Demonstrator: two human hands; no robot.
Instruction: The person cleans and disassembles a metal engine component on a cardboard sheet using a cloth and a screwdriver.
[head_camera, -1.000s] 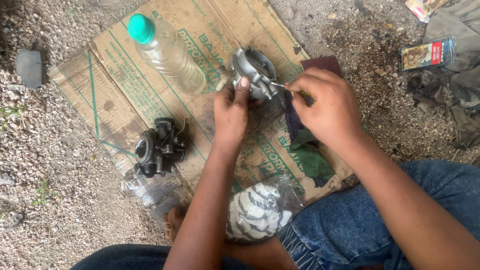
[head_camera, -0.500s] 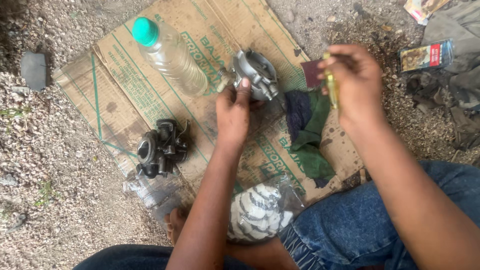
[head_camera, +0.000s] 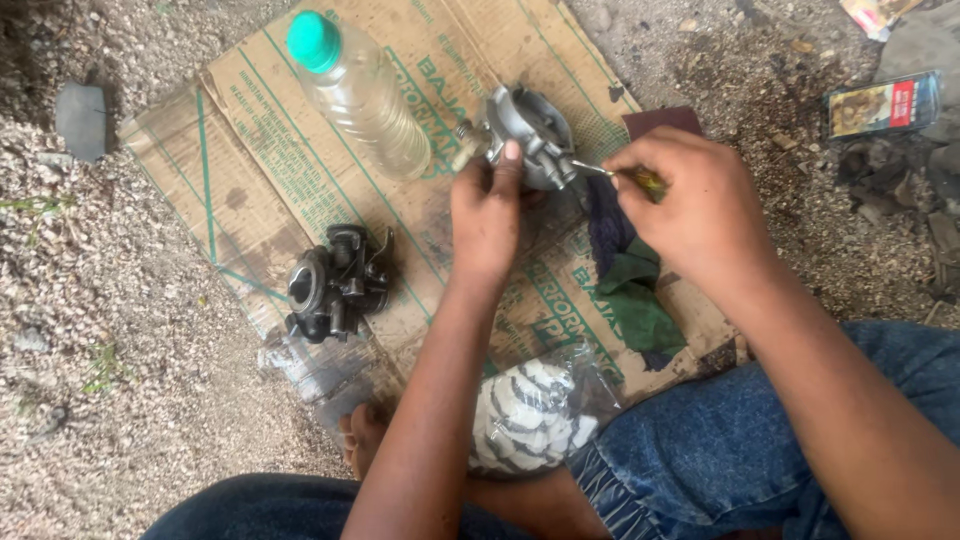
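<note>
Cardboard (head_camera: 300, 210) lies flat on the gravel, and everything sits on it or over it. Near its top edge lies a clear bottle (head_camera: 360, 95) with a green cap. A black engine part (head_camera: 335, 285) rests near its lower left side. Over its middle, the left hand (head_camera: 487, 215) has its fingers curled tight around a grey metal part (head_camera: 530, 135). The right hand (head_camera: 695, 200) pinches a thin screwdriver (head_camera: 620, 175), tip touching that part. It looks like a small screw is being worked; the tip must stay steady.

Left hand (head_camera: 487, 215) gripping grey metal carburetor part (head_camera: 528, 135), right hand (head_camera: 695, 210) pressing screwdriver (head_camera: 622, 176) into it, over cardboard (head_camera: 250, 190)
</note>
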